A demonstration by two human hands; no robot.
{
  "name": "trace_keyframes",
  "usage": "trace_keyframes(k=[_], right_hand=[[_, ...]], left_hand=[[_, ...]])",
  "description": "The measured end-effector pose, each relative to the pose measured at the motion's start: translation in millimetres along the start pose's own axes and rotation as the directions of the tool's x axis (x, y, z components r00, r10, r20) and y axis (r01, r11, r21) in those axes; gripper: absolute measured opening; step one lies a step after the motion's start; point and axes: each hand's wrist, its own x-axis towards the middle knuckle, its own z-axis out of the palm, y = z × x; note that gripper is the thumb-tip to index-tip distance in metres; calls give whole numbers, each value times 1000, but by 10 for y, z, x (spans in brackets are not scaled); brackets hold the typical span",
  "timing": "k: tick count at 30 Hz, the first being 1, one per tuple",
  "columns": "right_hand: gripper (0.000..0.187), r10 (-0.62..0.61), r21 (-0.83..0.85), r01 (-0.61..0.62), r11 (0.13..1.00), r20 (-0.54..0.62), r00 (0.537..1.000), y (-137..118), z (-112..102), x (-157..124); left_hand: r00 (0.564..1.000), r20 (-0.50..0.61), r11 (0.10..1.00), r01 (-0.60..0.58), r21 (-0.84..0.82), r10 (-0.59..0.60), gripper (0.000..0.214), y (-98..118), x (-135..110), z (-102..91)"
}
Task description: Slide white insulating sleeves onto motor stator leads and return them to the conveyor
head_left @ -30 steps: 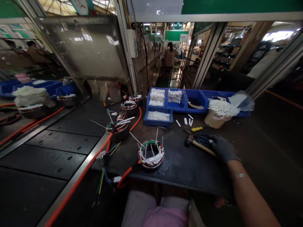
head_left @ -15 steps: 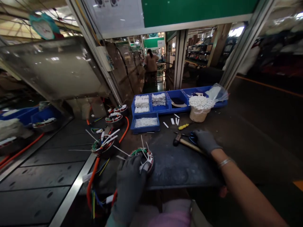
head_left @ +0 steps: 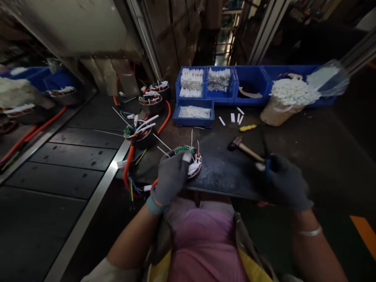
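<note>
My left hand (head_left: 173, 174), in a grey glove, is closed over the near left side of a motor stator (head_left: 199, 158) at the bench's front edge. Red and green windings, white sleeves and thin white ties sticking up show on the stator. My gloved right hand (head_left: 286, 182) is closed round a blue-handled tool (head_left: 268, 166), apparently scissors, blurred and partly hidden by the fingers. A hammer (head_left: 249, 150) with a wooden handle lies just left of that hand. Beyond it is a yellow-handled screwdriver (head_left: 247, 128).
Blue bins (head_left: 249, 102) at the back hold stacked white sleeves. A small blue tray (head_left: 194, 122) contains thin white ties. A tub (head_left: 274, 113) heaped with white pieces leans at right. More wired stators (head_left: 138, 135) with orange cables stand left, beside a dark slatted conveyor (head_left: 73, 156).
The head view has tilted downward. My right hand has lifted the blue-handled scissors from beside the hammer and drawn them towards me. My left hand stays on the stator.
</note>
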Motion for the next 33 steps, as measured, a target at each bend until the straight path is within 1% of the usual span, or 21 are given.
trace_keyframes(k=[1,3,4,6,8,10,14,17,20,22,25,27,29,30,31,33], right_hand=[[50,-64,20,64,998,38,997,-167,32,-83],[46,-198,30,196,980,112,974,-443,112,-202],[44,-254,23,254,967,145,956,-539,153,-238],[40,-303,-15,314,949,217,928,-644,222,-279],[40,-298,-47,321,946,267,917,-673,255,-301],[41,-292,-60,325,944,305,907,-691,245,-315],[34,-311,-123,376,918,363,878,-843,147,-293],[27,-322,-211,426,879,396,860,-1013,74,-210],[24,-340,-261,473,842,424,839,-1122,29,-103],[24,-339,-244,491,837,474,813,-1148,11,-35],[32,-309,-175,487,856,581,753,-1139,-18,43],[38,-290,-150,480,865,631,720,-1110,-49,68],[38,-279,-141,479,866,659,698,-1070,-97,58],[37,-281,-138,483,865,663,694,-1052,-126,40],[35,-284,-142,484,863,657,698,-1042,-156,14],[33,-282,-182,483,856,620,732,-1059,-209,-47]], left_hand=[[1000,6,999,28,33,-28,34,39,38,24],[998,13,995,55,81,-56,21,98,90,62],[998,23,996,58,67,-59,17,111,103,68],[997,35,996,69,-61,-67,13,95,100,46],[996,19,964,87,-251,-84,16,32,66,-6],[996,-20,931,75,-357,-88,18,-47,16,-57],[996,-84,912,6,-410,-44,13,-145,-59,-74],[989,-118,869,18,-494,-87,12,-138,-60,-47],[989,-115,838,16,-546,-94,13,-103,-29,-46],[990,-113,813,7,-582,-89,14,-86,-4,-55],[988,-99,761,25,-648,-117,14,-90,26,-60],[987,-79,715,45,-698,-139,12,-110,37,-57],[986,-61,658,56,-751,-154,11,-136,43,-54],[986,-52,630,61,-774,-159,11,-148,45,-54],[985,-44,603,65,-795,-164,11,-158,47,-56],[984,-32,559,73,-826,-176,10,-176,48,-60]])
